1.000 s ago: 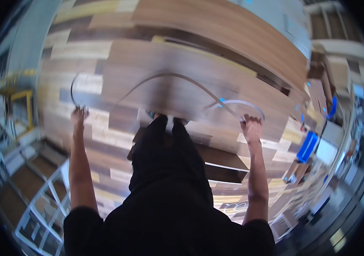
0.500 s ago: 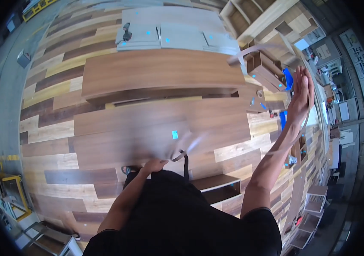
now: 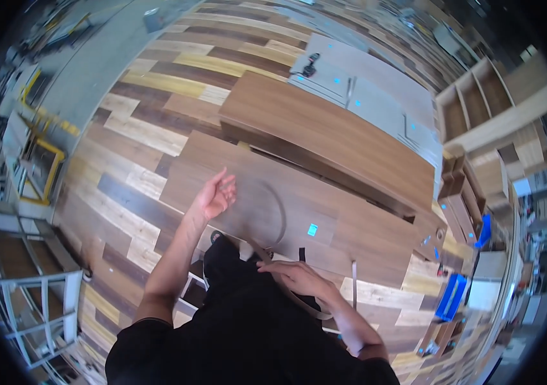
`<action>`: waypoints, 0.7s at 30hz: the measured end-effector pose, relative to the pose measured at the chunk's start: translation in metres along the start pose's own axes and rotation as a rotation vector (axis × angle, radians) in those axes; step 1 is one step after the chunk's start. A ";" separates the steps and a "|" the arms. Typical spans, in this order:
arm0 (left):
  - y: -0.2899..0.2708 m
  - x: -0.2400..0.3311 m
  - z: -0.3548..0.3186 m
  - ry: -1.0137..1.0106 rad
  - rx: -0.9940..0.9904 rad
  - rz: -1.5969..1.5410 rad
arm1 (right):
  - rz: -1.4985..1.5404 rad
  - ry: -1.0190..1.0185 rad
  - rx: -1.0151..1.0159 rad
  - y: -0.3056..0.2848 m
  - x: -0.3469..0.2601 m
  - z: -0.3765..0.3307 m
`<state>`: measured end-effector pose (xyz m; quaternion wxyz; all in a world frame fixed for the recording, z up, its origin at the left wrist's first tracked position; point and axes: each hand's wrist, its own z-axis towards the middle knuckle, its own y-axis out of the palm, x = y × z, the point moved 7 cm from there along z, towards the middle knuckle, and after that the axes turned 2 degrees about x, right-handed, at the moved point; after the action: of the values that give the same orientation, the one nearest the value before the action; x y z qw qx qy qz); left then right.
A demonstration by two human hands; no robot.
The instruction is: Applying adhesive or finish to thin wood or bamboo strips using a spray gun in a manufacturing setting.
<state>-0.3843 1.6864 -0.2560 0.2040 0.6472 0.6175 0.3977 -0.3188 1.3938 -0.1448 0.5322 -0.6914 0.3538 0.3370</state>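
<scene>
The left hand (image 3: 216,196) hung above a long wood-grain board (image 3: 370,240), its fingers loosely parted and slightly curled, palm bare. At the person's waist, the right hand (image 3: 296,277) lay along a thin brown strip (image 3: 261,253) that curved in front of the body; whether its fingers gripped the strip could not be told. A long brown cabinet body (image 3: 325,131) stood beyond the board, blocking the way to grey panels (image 3: 382,67) bearing a power drill (image 3: 311,64). Rightward were a blue crate (image 3: 451,297) and a wooden shelving unit (image 3: 511,115).
</scene>
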 end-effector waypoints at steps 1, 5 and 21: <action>-0.026 -0.001 -0.004 -0.023 0.015 0.003 | 0.145 -0.004 -0.040 0.005 0.001 0.010; -0.135 0.036 -0.028 0.246 0.542 0.505 | 0.827 0.346 -0.017 0.031 0.003 0.030; -0.514 0.253 -0.079 0.479 1.011 1.790 | 0.259 0.406 -0.143 0.045 0.019 0.117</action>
<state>-0.7926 1.9910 -0.5302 -0.5847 0.7810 0.0326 0.2171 -0.3569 1.4967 -0.2076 0.3522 -0.7296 0.5145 0.2809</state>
